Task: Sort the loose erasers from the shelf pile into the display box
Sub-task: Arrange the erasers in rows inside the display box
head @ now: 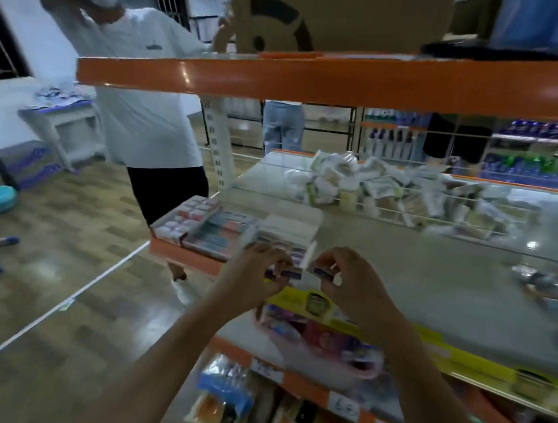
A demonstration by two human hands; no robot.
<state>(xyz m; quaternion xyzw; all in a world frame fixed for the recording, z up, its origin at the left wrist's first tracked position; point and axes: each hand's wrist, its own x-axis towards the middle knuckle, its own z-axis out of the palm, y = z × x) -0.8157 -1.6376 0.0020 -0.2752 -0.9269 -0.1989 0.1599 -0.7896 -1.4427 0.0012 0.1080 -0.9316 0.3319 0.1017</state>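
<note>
A: What could be going wrong here?

B: The left hand is pinching a small purple-sleeved eraser; the right hand is pinching another purple eraser. Both are hovering past the shelf's front lip, so a slip is likely dropping one to the floor.

A: Any room?

B: The open-topped white display box is sitting just beyond the hands, near the shelf's left end; the grey shelf is lying open rightward, toward the loose eraser pile.

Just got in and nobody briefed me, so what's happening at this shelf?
A person is sorting small erasers into a display box at the shelf's left end. The left hand pinches one purple-wrapped eraser and the right hand pinches another, both just in front of the box. A loose pile remains further right on the shelf. Another person in a white shirt stands beside the rack.
</note>
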